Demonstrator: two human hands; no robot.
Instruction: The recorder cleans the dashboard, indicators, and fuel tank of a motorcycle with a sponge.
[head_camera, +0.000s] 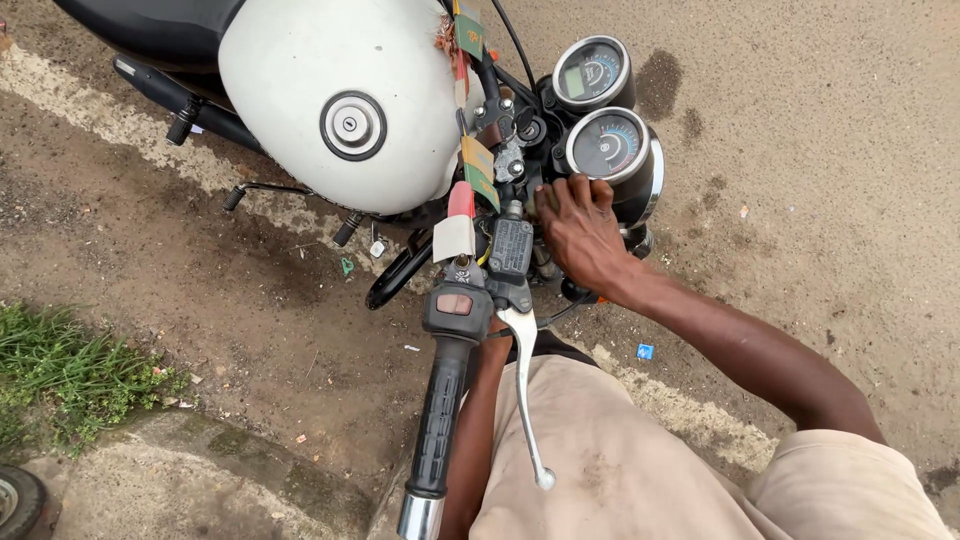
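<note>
A motorcycle with a white fuel tank (300, 70) stands on the dirt, seen from above. My right hand (580, 235) rests with bent fingers against the mount just below the lower round gauge (608, 146); what its fingertips hold is hidden. My left forearm (474, 430) runs up under the handlebar grip (440, 415) and silver brake lever (524, 395). The left hand itself is hidden behind the black switch housing (458, 310) and brake fluid reservoir (511, 245). A second gauge (592, 70) sits above the first.
Tags and tape (470, 160) hang along the cables beside the tank. A black seat (160, 25) and foot pegs (180, 125) lie at the upper left. Grass (60, 375) and a concrete kerb (230, 480) are at the lower left.
</note>
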